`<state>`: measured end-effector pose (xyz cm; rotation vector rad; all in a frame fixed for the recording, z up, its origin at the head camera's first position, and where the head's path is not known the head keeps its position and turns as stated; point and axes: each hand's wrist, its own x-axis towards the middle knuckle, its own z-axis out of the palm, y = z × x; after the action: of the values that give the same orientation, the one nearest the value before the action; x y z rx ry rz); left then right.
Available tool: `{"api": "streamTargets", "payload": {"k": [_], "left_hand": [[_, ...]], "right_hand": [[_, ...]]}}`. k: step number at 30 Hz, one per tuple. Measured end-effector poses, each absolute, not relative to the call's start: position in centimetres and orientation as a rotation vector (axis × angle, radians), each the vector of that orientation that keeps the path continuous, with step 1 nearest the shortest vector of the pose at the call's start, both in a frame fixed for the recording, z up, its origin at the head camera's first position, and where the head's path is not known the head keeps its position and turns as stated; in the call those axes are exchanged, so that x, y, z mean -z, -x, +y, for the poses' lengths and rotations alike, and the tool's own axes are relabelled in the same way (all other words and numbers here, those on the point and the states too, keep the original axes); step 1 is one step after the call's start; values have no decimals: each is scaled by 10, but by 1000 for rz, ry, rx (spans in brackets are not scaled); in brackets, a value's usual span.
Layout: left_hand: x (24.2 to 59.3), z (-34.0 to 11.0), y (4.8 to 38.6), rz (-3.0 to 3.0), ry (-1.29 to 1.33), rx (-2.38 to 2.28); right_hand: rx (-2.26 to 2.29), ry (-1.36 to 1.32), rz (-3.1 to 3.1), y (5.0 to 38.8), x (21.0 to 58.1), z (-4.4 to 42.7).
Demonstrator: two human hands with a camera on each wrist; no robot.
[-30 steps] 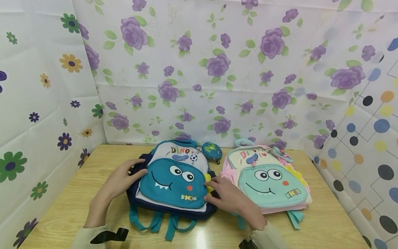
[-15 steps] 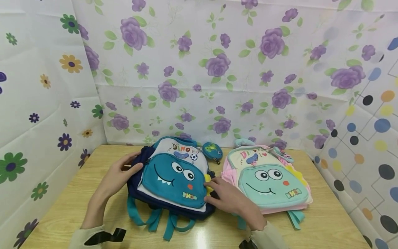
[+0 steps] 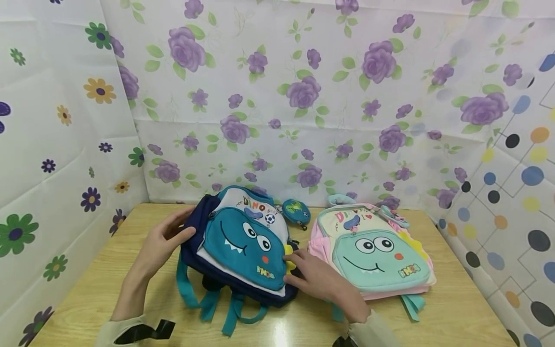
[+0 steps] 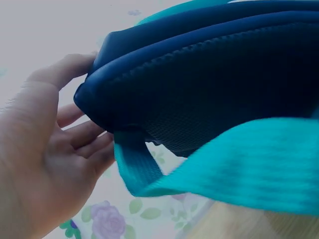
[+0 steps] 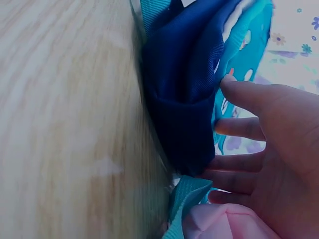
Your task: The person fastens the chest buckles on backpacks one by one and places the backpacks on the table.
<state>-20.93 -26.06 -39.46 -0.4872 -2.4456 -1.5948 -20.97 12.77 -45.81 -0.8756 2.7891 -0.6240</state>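
Observation:
A navy and teal dinosaur backpack [image 3: 236, 236] leans with its left side raised off the wooden table. My left hand [image 3: 160, 243] holds that raised side; in the left wrist view, the thumb lies above the dark edge of the pack [image 4: 199, 79] and the fingers lie beneath it. A teal strap [image 4: 239, 164] loops below. On the opposite side, my right hand [image 3: 316, 272] touches the pack beside its yellow spikes. The right wrist view shows its extended fingers [image 5: 239, 128] against the navy side pocket, which rests near the tabletop.
A pink and mint dinosaur backpack [image 3: 383, 255] lies just right of the blue one, close to my right forearm. A small round teal pouch [image 3: 296, 212] sits at the blue pack's upper right. Flowered cloth [image 3: 277, 96] hangs behind the table [image 3: 108, 270].
The blue backpack's left side has risen and the pack has tilted toward the right. My left hand has moved up and slightly left with it. The right hand has barely moved.

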Motion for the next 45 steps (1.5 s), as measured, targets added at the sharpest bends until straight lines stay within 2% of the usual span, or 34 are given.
{"api": "streamTargets", "payload": {"k": [15, 45], "left_hand": [[376, -240, 197, -2240, 711, 1687], [360, -212, 196, -2232, 605, 1565]], "right_hand": [[720, 943, 2720, 209, 466, 118], [688, 1004, 2644, 223, 467, 83]]}}
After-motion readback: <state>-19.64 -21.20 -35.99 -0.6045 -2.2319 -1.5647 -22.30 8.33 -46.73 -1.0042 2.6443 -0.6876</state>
